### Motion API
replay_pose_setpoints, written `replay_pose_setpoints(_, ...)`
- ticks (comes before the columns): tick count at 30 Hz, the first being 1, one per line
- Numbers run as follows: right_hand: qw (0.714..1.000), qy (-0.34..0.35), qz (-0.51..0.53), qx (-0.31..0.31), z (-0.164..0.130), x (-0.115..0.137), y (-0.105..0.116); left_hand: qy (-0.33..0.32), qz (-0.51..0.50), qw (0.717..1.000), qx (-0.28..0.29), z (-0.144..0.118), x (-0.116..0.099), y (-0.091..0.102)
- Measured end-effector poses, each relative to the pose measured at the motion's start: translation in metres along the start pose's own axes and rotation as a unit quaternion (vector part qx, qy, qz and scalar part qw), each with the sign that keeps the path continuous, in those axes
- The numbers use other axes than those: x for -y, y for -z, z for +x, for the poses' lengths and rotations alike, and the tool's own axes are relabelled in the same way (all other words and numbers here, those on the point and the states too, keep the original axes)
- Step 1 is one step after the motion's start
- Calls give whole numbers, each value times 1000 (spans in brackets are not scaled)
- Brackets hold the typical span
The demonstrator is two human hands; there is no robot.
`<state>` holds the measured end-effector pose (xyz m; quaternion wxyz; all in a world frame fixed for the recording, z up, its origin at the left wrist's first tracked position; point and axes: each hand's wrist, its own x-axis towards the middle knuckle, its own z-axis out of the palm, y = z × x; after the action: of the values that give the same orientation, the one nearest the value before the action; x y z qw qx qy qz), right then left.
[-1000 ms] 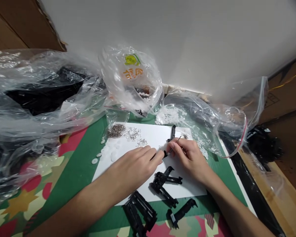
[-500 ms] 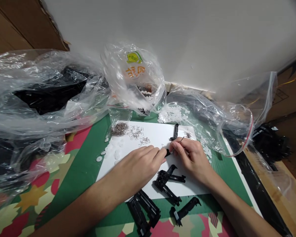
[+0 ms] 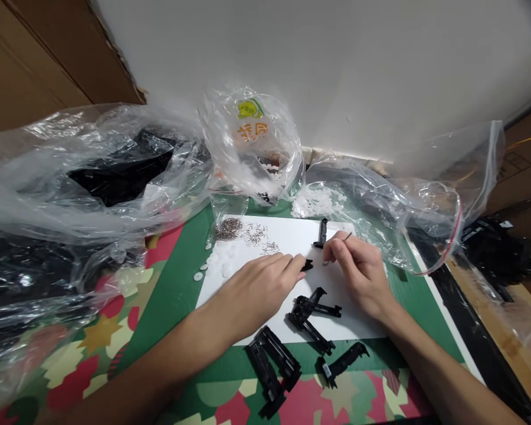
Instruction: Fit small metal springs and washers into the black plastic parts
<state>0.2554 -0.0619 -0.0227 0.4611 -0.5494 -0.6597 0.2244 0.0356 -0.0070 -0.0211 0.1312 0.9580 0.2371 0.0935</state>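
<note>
My left hand [image 3: 272,276] is closed on a small black plastic part [image 3: 308,265], only one end of which sticks out past the fingertips. My right hand [image 3: 358,265] pinches a thin metal rod-like tool [image 3: 347,236]; its upper end shows above the fingers, and something small and pale is at the fingertips. A short gap over the white sheet [image 3: 265,319] separates the two hands. Just beyond the right fingertips, another black plastic part [image 3: 323,232] stands on the sheet. Several crossed black parts [image 3: 312,316] lie below the hands.
Small metal springs [image 3: 255,234] and white discs [image 3: 219,260] are spread on the sheet's left. White pieces [image 3: 314,202] lie at the back beside a clear zip bag [image 3: 367,189]. Behind is a printed plastic bag [image 3: 252,141]. More black parts [image 3: 274,369] rest near the front edge.
My right hand has drawn away to the right from the black part in my left hand, opening a gap between them. The whole view has shifted slightly.
</note>
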Motion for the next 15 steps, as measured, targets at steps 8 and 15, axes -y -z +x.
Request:
replay_pose_setpoints(8,971,-63,11,230,9,13,28,106,-164,976,-96,-1,2,17)
replay_pose_setpoints(15,989,-72,50,116,3,8,21,138,-356,919,-97,0,-3,25)
